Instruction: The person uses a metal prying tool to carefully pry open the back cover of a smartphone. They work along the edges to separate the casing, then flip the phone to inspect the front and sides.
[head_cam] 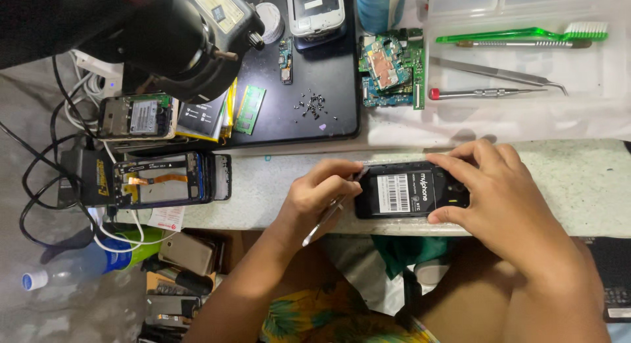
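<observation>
Left hand (322,195) curled, fingers pinched tight (thumb tucked under), wrist bent inward. Right hand (490,188) arched, fingers spread and pressing down, thumb low. Both forearms rise from bottom edge, converging.

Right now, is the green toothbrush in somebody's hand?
No, the green toothbrush lies on the white tray, far from both hands working on the black phone.

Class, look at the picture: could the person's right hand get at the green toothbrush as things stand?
Probably yes. The right hand rests on the black phone; the green toothbrush lies uncovered above it, with only flat metal tools lying between.
</observation>
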